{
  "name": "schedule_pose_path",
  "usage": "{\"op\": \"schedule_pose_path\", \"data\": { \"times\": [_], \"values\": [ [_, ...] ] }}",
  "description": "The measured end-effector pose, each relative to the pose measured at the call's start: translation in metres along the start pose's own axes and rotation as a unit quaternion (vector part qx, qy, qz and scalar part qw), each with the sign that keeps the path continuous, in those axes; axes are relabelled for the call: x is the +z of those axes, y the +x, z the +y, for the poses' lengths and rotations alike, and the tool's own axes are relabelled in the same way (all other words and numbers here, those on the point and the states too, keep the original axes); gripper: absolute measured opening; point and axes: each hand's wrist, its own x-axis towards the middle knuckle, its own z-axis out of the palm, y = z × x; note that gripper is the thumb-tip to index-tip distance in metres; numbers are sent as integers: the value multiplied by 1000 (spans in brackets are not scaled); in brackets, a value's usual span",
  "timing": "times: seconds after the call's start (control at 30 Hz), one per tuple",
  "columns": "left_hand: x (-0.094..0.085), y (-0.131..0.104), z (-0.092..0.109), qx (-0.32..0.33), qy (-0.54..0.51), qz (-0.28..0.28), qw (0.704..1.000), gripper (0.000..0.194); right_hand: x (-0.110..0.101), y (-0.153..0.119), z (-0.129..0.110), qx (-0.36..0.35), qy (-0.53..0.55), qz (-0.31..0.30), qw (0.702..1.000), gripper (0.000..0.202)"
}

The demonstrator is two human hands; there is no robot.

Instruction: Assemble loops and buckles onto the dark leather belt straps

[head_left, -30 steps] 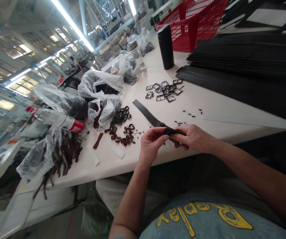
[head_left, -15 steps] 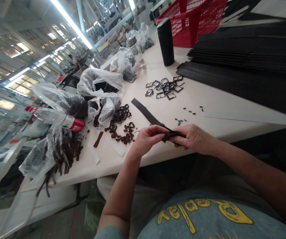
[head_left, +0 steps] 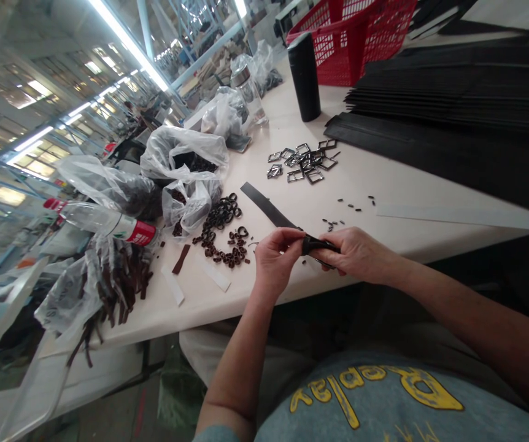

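Factory lighting runs overhead behind a pale surface [head_left: 375, 178] cluttered with parts. Both hands work at its near edge. The left hand [head_left: 276, 258] is closed, thumb and fingers pinching a black strap [head_left: 269, 209] where a small dark loop [head_left: 308, 244] sits on it. The right hand [head_left: 361, 255] is closed on the same strap end, just beside the left, fingers curled under it. The strap's free length runs away from the left hand, lying flat on the surface. Just beyond the left hand lies a scatter of dark loops [head_left: 221, 230]. Further out from the right hand sits a heap of metal buckles [head_left: 304, 162]; a black cylinder [head_left: 304, 77] and a red basket [head_left: 356, 37] stand well beyond. Plastic bags [head_left: 186, 166] lie far off the left hand's outer side.
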Motion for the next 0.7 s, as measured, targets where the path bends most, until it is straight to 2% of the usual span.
{"op": "schedule_pose_path", "data": {
  "times": [0.13,0.27,0.4,0.53,0.7],
  "values": [
    [-3,-4,1,-27,-60,-31,997,15,-1,0,-1,5,9,-5,1000,35],
    [-6,-7,-2,-15,-78,-52,995,22,-2,0,-1,4,15,-11,1000,33],
    [-2,-7,-9,20,-50,-40,998,18,-3,0,1,-21,9,-12,1000,29],
    [3,-4,-11,59,7,1,998,14,-6,0,4,-42,28,-18,999,21],
    [8,-6,-12,4,-68,-24,997,14,-10,-2,5,-33,85,-34,995,20]
  ]
}}
